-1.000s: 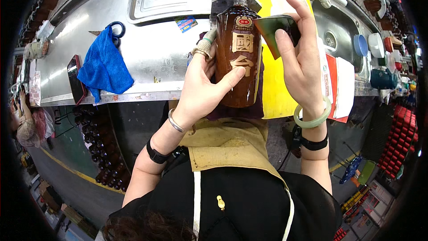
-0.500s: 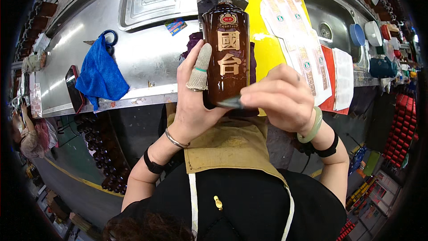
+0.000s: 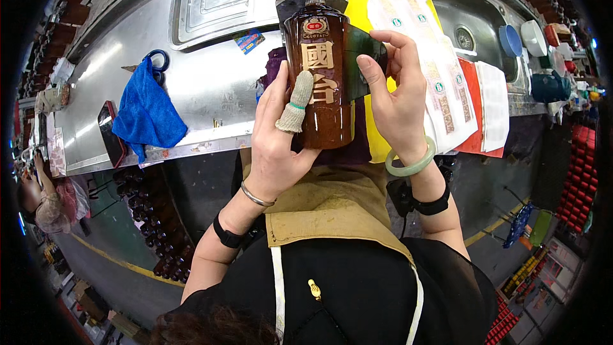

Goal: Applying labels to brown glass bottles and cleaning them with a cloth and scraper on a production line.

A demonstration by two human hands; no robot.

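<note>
Metal worktop [image 3: 211, 83], long, bright. Blue cloth [image 3: 148, 115], crumpled, to the left. Brown bottle [image 3: 331, 75], neck away from the person, over a purple cloth [image 3: 274, 64] at the near edge. Left hand [image 3: 273, 147]: grasping the bottle's left side. Right hand [image 3: 403, 86]: pinching a dark green plate [image 3: 361, 54] at the bottle's right side; contact uncertain. Knitted finger cover [image 3: 294, 106], left hand. Advisable: bottle held firmly, plate pressure light and even.

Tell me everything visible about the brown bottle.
The bottle is glossy brown, apparently glass, with gold characters, a red-centred emblem and a short neck pointing away from the person. The left hand holds its left side; the right hand holds a dark green sheet at its right edge. Purple cloth shows beneath it.
</note>
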